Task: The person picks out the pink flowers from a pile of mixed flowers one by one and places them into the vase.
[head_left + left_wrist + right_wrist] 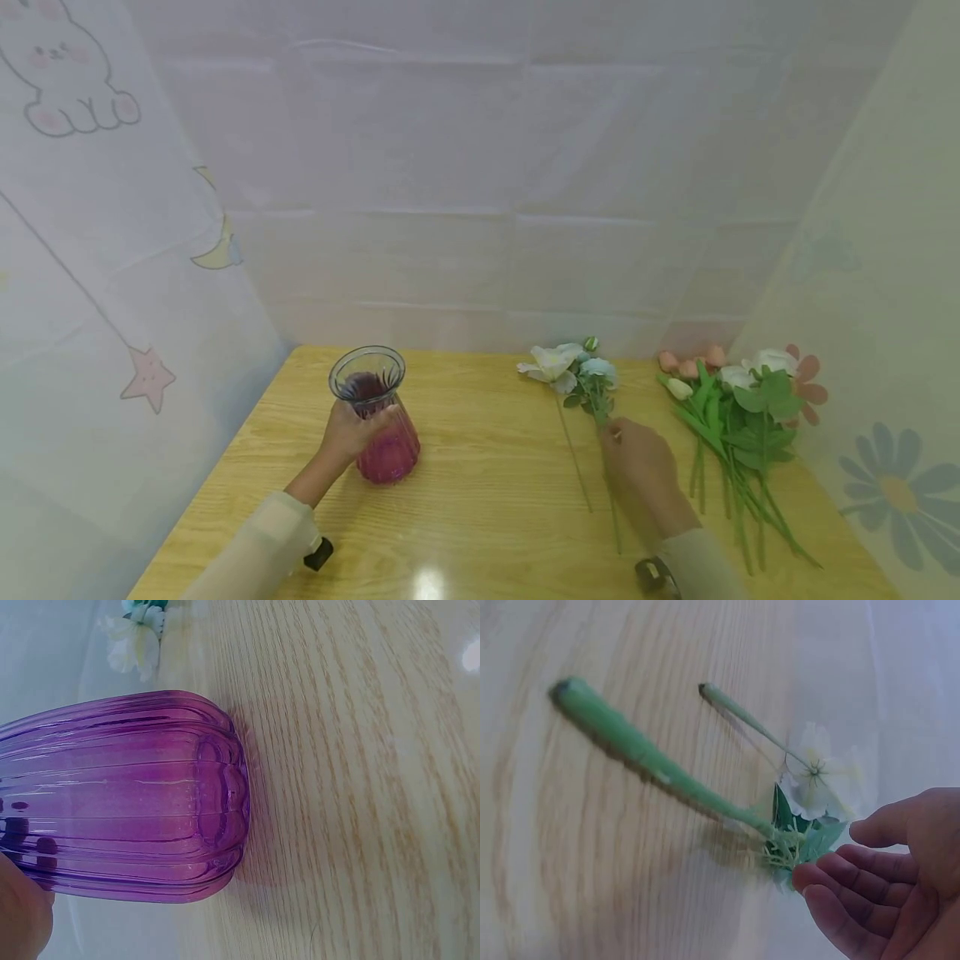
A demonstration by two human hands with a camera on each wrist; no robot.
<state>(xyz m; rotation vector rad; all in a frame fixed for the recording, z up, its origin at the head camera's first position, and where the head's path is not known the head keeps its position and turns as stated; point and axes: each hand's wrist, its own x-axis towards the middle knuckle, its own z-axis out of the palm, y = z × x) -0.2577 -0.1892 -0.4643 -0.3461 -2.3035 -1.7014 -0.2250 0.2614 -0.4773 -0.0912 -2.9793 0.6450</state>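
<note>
Left hand (352, 435): wrapped round the purple glass vase (390, 454), just under its flared mouth. Mouth up above the grip, base below it at the tabletop (480, 508). Right hand (641, 467): loosely curved at the leaves of the blue flower (598, 368), gap between thumb and fingers, nothing clasped. Blossom just beyond those fingertips, stem running back toward the wearer. White flower (553, 364) just to their left. Right of that hand, near: pile of flowers (757, 442), close to the table's right edge. Between the two hands, a wide stretch of wood grain. Left of the vase grip, a narrower strip to the left edge. Beyond both, back edge against the pale sheet (420, 167).
</note>
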